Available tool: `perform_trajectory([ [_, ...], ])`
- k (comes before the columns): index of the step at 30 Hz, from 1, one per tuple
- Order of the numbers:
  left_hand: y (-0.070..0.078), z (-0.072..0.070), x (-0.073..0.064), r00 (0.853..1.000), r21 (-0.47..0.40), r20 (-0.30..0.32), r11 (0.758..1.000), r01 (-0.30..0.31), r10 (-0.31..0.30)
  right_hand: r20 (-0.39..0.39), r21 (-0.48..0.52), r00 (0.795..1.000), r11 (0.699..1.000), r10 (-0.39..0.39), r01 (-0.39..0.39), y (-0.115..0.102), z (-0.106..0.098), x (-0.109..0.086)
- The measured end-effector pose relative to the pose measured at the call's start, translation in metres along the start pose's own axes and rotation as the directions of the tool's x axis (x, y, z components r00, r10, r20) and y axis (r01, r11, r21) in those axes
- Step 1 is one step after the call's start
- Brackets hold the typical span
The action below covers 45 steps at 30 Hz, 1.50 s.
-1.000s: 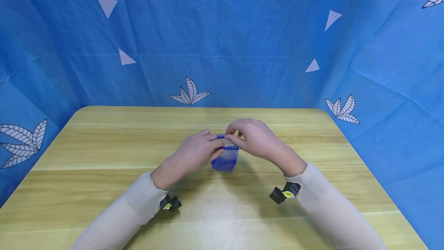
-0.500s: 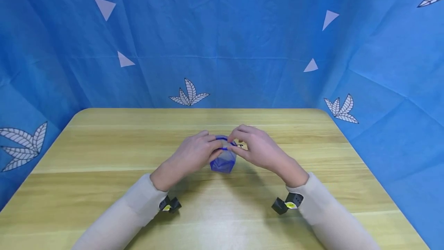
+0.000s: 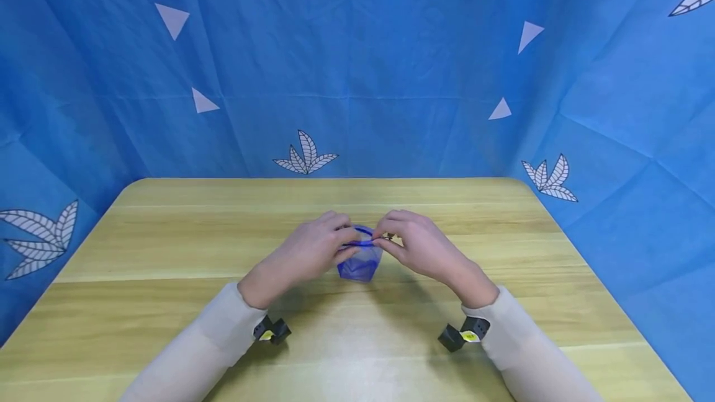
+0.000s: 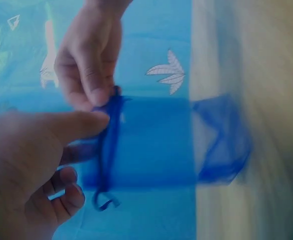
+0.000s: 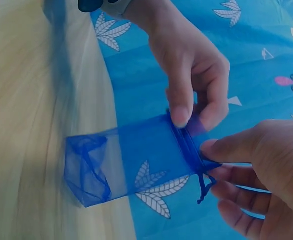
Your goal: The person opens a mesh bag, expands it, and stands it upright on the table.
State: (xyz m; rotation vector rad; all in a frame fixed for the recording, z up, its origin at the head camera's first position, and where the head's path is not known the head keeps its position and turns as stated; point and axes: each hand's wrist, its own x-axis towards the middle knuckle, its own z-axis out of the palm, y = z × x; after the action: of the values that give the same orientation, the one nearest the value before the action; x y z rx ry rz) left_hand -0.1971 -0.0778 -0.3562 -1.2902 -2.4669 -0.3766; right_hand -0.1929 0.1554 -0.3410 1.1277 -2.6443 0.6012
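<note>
A sheer blue drawstring pouch [image 3: 359, 267] hangs between both hands above the table, its mouth up and its base down. My left hand [image 3: 314, 242] pinches the left side of the mouth between thumb and fingers. On the other side, my right hand [image 3: 412, 239] pinches the right end of the rim. Dark cord ends [image 5: 202, 191] stick out by the right fingers, and a cord loop [image 4: 105, 202] hangs by the left hand in the left wrist view. Through the mesh, the body [image 5: 146, 162] looks slack, with folds at the base. Fingers hide parts of the rim.
The pale wooden table [image 3: 357, 352] spreads under the hands, its far edge meeting a blue patterned curtain [image 3: 346, 67]. More curtain hangs at both sides. Each wrist wears a small black camera, one at the left [image 3: 272, 330] and one at the right [image 3: 463, 334].
My right hand has come down from above the mouth to the rim's right end and now pinches it. The left hand keeps its hold. The head view has tilted slightly.
</note>
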Motion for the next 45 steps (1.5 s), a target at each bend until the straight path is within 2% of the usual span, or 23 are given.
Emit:
perform_trajectory([
  [3, -0.004, -0.006, -0.001, 1.000, -0.049, -0.024, 0.999, -0.022, 0.021, -0.017, -0.001, 1.000, 1.000, -0.003, 0.003, 0.002, -0.001, -0.001],
  [6, -0.009, -0.013, -0.004, 1.000, -0.070, -0.024, 0.998, -0.009, 0.007, -0.038, 0.006, 0.999, 1.000, -0.007, 0.007, 0.003, -0.001, -0.002],
  [10, -0.014, -0.021, -0.007, 0.996, -0.088, 0.045, 0.993, 0.079, -0.075, -0.041, 0.022, 0.999, 1.000, -0.003, 0.004, 0.003, 0.000, -0.002],
  [15, -0.019, -0.026, -0.007, 0.970, -0.107, 0.158, 0.974, 0.200, -0.182, -0.034, 0.028, 0.999, 0.999, 0.021, -0.020, 0.005, 0.000, -0.005],
  [18, -0.022, -0.026, -0.005, 0.964, -0.121, 0.179, 0.968, 0.222, -0.198, -0.047, 0.025, 0.999, 1.000, 0.019, -0.018, 0.005, 0.000, -0.005],
  [22, -0.023, -0.024, -0.005, 0.975, -0.129, 0.137, 0.972, 0.194, -0.176, -0.079, 0.006, 0.997, 1.000, -0.012, 0.012, 0.007, 0.003, -0.004],
  [26, -0.021, -0.020, -0.005, 0.984, -0.114, 0.073, 0.979, 0.170, -0.163, -0.157, -0.014, 0.986, 0.999, -0.048, 0.046, 0.009, 0.011, -0.002],
  [34, -0.018, -0.006, -0.002, 0.980, -0.089, -0.016, 0.976, 0.198, -0.200, -0.313, -0.027, 0.945, 0.995, -0.095, 0.091, 0.013, 0.030, 0.002],
  [37, -0.018, -0.003, -0.002, 0.975, -0.094, -0.060, 0.974, 0.207, -0.213, -0.340, 0.001, 0.938, 0.997, -0.067, 0.072, 0.014, 0.032, 0.002],
  [40, -0.019, 0.000, -0.002, 0.971, -0.099, -0.083, 0.971, 0.217, -0.225, -0.324, 0.059, 0.946, 0.998, 0.022, -0.003, 0.015, 0.032, 0.001],
  [42, -0.021, 0.001, -0.002, 0.967, -0.108, -0.074, 0.966, 0.234, -0.242, -0.298, 0.110, 0.949, 0.991, 0.104, -0.075, 0.017, 0.033, 0.001],
  [45, -0.023, 0.003, -0.002, 0.956, -0.138, -0.032, 0.949, 0.284, -0.291, -0.265, 0.182, 0.941, 0.969, 0.210, -0.165, 0.020, 0.034, 0.001],
])
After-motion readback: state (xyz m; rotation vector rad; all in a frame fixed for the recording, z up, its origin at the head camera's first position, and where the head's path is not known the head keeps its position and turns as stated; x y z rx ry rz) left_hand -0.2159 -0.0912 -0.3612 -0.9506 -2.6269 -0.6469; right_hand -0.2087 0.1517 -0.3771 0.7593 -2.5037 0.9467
